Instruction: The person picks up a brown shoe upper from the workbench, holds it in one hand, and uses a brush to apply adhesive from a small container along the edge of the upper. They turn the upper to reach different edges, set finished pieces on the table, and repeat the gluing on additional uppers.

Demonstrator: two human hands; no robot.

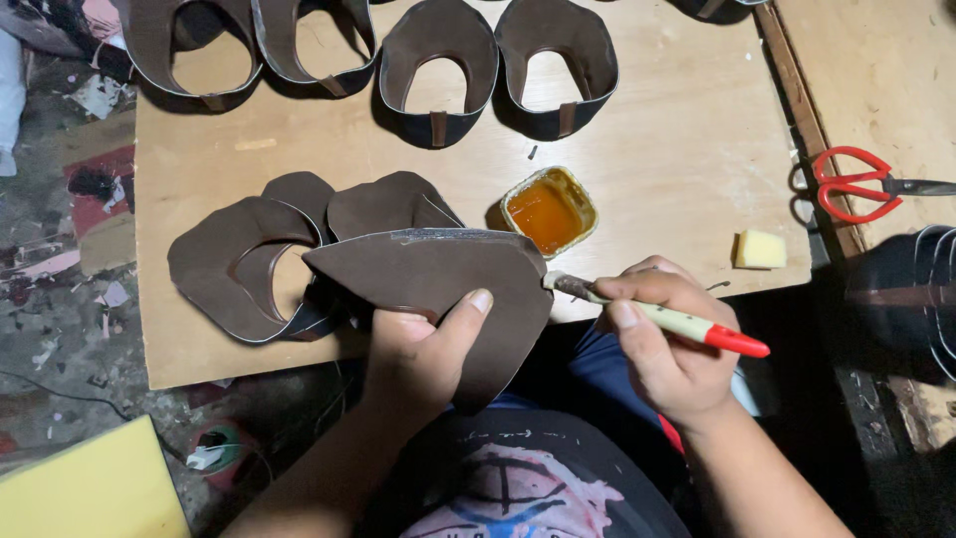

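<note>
Leather piece (438, 289), dark brown and roughly leaf-shaped, lies with its long axis running left to right: the narrow tip points left, over the stacked pieces, and the broad rounded end hangs past the near edge of the plywood board (677, 149). A shiny strip runs along its upper edge.

Left hand (418, 354) comes up from below, palm under the piece, thumb laid flat on its upper face and pointing up-right; the other fingers are hidden beneath, so their spread cannot be told.

Right hand (667, 344) holds a brush (657, 317) in a pinch between thumb and curled fingers. The brush lies nearly level, red end to the right and slightly down, bristle end to the left, touching the right edge of the piece.

Adhesive cup (550, 211) with amber liquid stands just above the piece. More cut pieces (239, 269) lie overlapped at left. Looped leather uppers (438, 70) stand in a row along the far edge. Red-handled scissors (856, 184) and a yellow sponge block (760, 249) lie to the right.
</note>
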